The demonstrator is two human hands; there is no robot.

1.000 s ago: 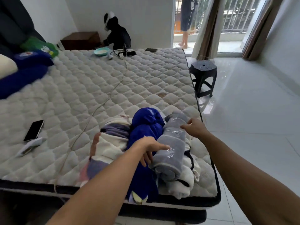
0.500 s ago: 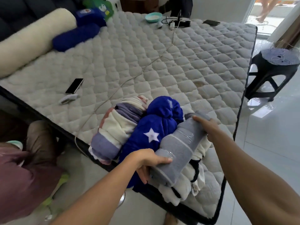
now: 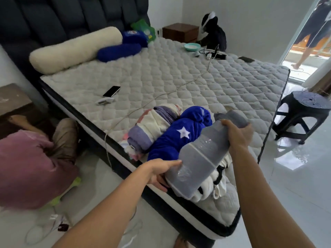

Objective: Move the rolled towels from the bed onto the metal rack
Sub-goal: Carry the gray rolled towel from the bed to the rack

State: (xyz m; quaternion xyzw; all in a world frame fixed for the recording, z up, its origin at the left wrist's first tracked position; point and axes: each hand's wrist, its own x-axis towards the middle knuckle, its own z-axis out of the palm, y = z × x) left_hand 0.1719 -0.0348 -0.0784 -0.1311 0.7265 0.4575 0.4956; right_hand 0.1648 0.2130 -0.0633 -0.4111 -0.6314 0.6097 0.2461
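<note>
Since a moment ago the grey rolled towel (image 3: 206,154) has come up off the pile, tilted, far end higher. My left hand (image 3: 159,173) cups its near end and my right hand (image 3: 236,133) clamps the far end, both closed on it. I should keep both ends level so the roll stays tight. It is a plain grey cylinder with a pale stripe, at lower centre of the frame, above the white quilted bed (image 3: 161,77) corner.
</note>
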